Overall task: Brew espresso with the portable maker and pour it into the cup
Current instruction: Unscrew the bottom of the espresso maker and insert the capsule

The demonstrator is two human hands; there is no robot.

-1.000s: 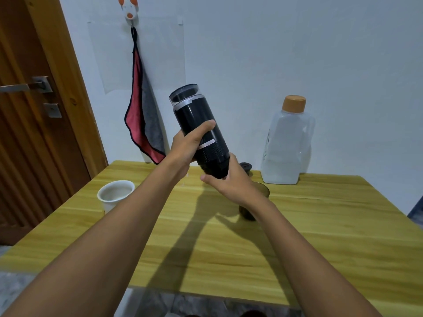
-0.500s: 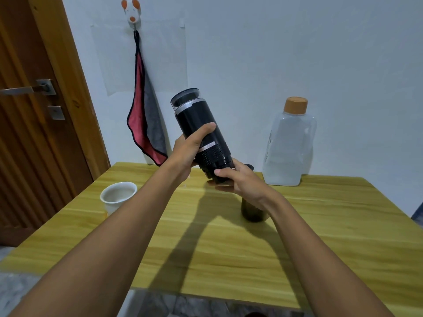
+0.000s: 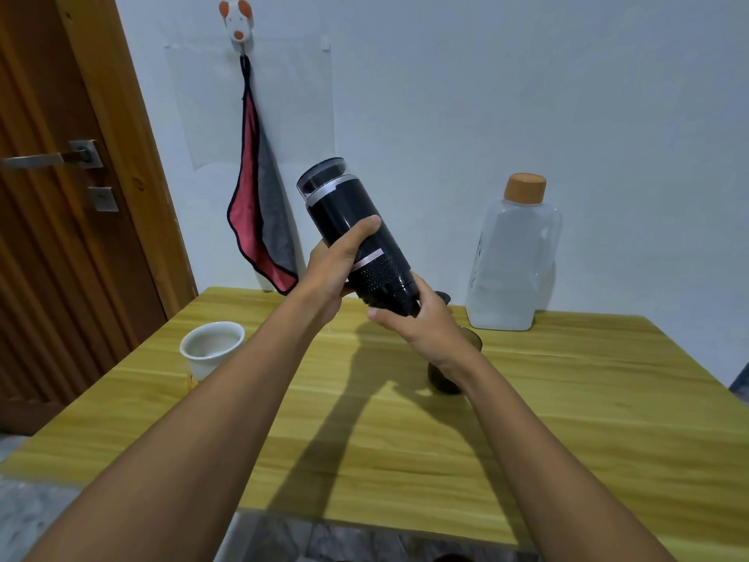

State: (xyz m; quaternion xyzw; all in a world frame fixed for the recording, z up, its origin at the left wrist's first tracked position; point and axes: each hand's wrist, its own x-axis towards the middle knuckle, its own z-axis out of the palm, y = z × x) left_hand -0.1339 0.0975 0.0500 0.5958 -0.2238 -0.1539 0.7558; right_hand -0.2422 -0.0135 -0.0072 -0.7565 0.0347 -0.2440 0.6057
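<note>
Maker tilted in both hands above the table

Portable espresso maker [image 3: 344,208] is up in the air, well clear of the wooden table [image 3: 587,399], a black cylinder leaning with its clear-capped end up and to the left and its lower end down and to the right. Left hand [image 3: 332,269] is wrapped round the middle of the body, thumb laid across the front just above the silver band. Right hand [image 3: 425,326] cups the bottom end, fingers curled round the dark base from below.

Now the surroundings. White cup [image 3: 212,346] stands upright on the table's left side, well apart from the hands; what it holds I cannot tell. Right under the right wrist sits a dark tumbler [image 3: 444,381], and that wrist covers most of it, so only part of the rim and the lower wall peek out. Just behind the right hand a small dark object [image 3: 444,296] shows on the table, too hidden to name.

Back right, against the wall, a clear water jug [image 3: 514,261] with an orange cap [image 3: 525,188] stands upright. On the wall hangs a red and grey cloth [image 3: 259,221] from an animal-shaped hook [image 3: 239,22], its tip reaching the table's back edge. Far left, a brown wooden door [image 3: 60,257] with a metal handle [image 3: 44,158]. Both forearms cast long shadows over the tabletop.
</note>
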